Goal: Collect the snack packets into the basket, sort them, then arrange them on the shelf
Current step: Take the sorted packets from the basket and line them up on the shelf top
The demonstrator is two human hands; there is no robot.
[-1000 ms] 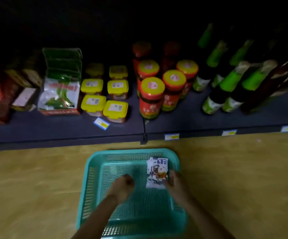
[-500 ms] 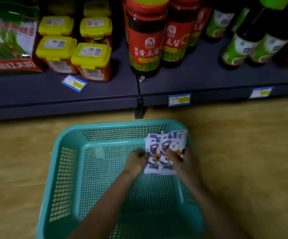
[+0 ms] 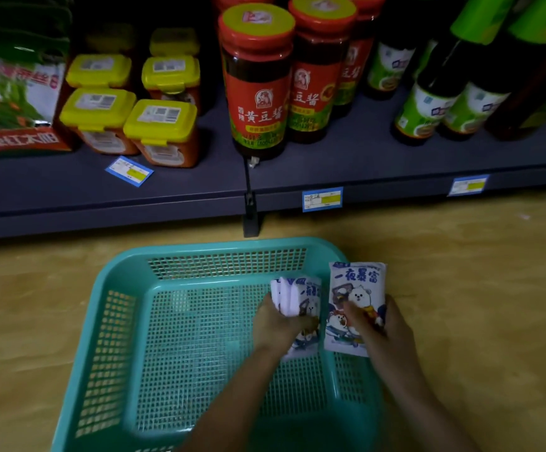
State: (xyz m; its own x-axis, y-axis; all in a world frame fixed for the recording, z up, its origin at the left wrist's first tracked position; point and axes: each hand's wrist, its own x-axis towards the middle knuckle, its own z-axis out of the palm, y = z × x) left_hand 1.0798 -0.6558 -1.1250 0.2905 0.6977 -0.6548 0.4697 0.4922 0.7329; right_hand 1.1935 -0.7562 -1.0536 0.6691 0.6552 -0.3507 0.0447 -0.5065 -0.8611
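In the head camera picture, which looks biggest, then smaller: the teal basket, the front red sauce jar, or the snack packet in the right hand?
1. Teal basket, easily biggest.
2. Front red sauce jar.
3. Snack packet in the right hand.
The packet is nearer the camera, so jar versus packet is unsure.

the packets, bunched together half a second ago, are now split: the right hand (image 3: 384, 334) has drawn one snack packet (image 3: 356, 298) out over the basket's (image 3: 115, 321) right rim, while the left hand (image 3: 278, 324) keeps the small stack (image 3: 297, 298). the shelf (image 3: 167, 190) looms closer in view.
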